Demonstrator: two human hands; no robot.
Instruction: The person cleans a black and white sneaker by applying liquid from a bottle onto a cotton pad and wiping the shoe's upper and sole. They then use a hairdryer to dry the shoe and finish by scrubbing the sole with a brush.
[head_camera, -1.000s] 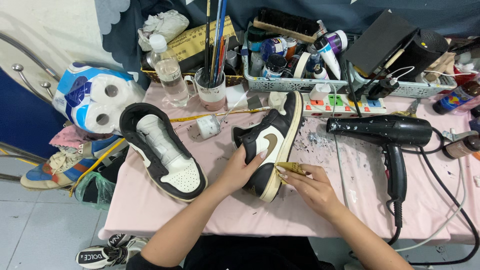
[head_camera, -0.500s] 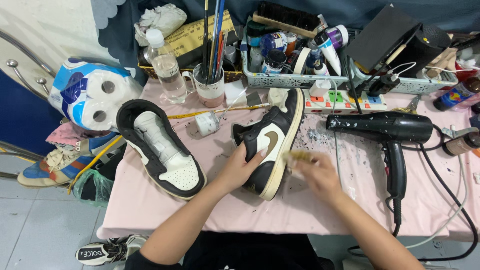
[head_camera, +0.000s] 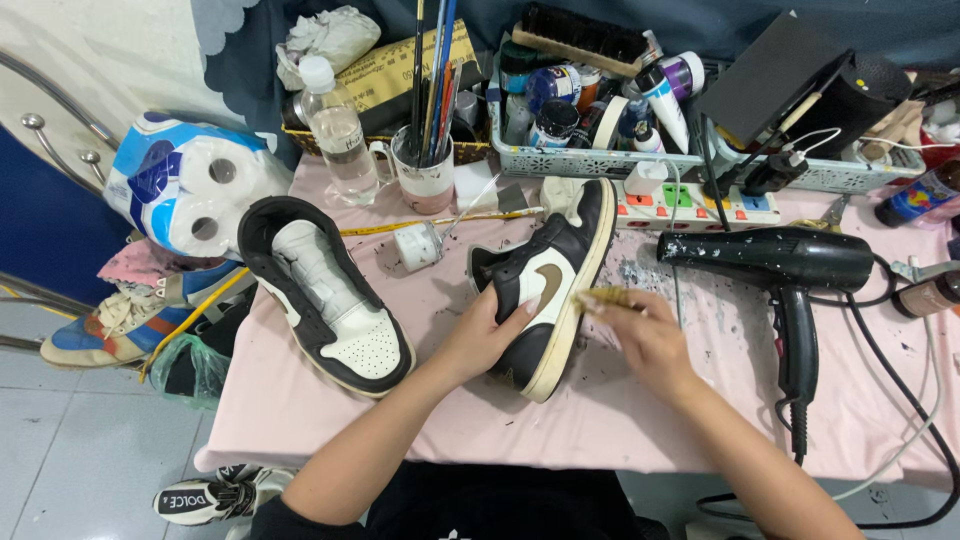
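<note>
A black, white and brown high-top sneaker (head_camera: 548, 275) lies on its side on the pink table cloth (head_camera: 640, 410), sole edge toward the right. My left hand (head_camera: 487, 333) grips its toe and holds it tilted. My right hand (head_camera: 645, 335) holds a small yellowish brush (head_camera: 603, 297) against the sneaker's midsole edge. The matching second sneaker (head_camera: 325, 293) rests upright to the left, out of both hands' touch.
A black hair dryer (head_camera: 790, 275) with its cord lies to the right. Behind stand a power strip (head_camera: 700, 205), a basket of paint bottles (head_camera: 600, 110), a mug of brushes (head_camera: 428, 170), a water bottle (head_camera: 340, 130). Toilet rolls (head_camera: 190, 195) and other shoes sit left.
My right hand has slid the brush up along the sneaker's sole edge, away from the toe. My left hand keeps the same grip.
</note>
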